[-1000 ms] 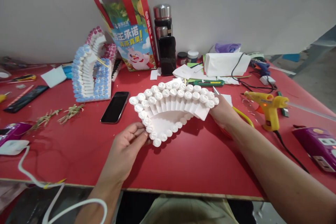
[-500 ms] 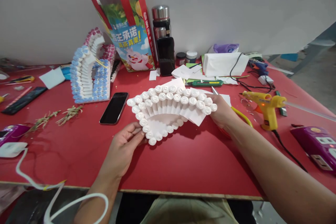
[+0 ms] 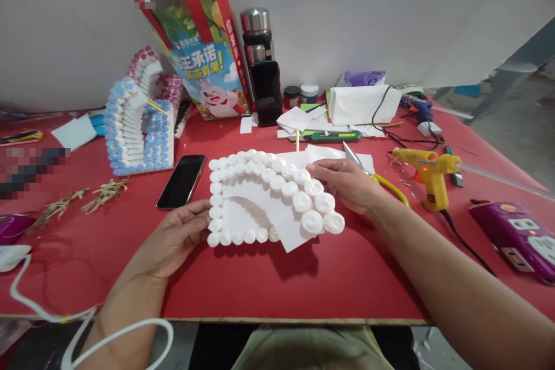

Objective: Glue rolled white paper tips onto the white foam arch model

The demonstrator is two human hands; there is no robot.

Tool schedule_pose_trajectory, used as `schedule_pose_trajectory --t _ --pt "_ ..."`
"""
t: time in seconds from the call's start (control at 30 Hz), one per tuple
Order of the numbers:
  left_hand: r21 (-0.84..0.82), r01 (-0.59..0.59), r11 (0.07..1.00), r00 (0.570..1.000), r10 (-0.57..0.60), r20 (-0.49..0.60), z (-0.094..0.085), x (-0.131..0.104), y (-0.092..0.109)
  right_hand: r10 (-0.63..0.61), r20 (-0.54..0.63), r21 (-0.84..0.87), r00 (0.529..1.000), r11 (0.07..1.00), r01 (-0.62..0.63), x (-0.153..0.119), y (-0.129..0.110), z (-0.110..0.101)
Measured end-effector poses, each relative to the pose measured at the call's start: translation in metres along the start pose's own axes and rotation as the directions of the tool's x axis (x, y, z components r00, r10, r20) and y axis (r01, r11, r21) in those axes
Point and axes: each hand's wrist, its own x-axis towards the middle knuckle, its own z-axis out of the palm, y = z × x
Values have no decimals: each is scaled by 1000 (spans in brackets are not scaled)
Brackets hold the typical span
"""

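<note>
A white paper craft piece [image 3: 247,208], edged with rolled white rosettes and with a curved double row along its top, is held just above the red table. My left hand [image 3: 188,231] grips its left edge, fingers partly behind it. My right hand [image 3: 342,182] pinches the curved row at the upper right, thumb and fingers close together. A loose-looking white flap [image 3: 290,228] slants down on its right side. Behind my right hand lie scissors [image 3: 390,188] with yellow handles.
A yellow glue gun [image 3: 429,173] and a purple power strip [image 3: 515,237] are at the right. A black phone [image 3: 181,182] lies left of centre. Behind stand blue-white paper models [image 3: 141,127], a shopping bag [image 3: 208,63] and a flask [image 3: 256,34]. A white cable [image 3: 39,306] loops at the lower left.
The white piece has turned, its right end swinging down and toward me, its bottom edge now level. My right hand has moved left with it. The whole view has shifted slightly.
</note>
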Motion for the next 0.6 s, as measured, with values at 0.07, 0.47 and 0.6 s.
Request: schedule_pose_trajectory --t 0.07,0.47,0.6 --pt "-29 -6 1000 1000 6 -21 0 3 5 9 14 48 1000 999 -10 0 0 0" --pt "-479 -1 878 999 -24 -44 43 5 -10 53 29 289 998 956 -59 -2 1 21" --pt "-447 49 893 999 -44 22 61 -7 -18 43 50 351 998 935 -58 -2 6 28"
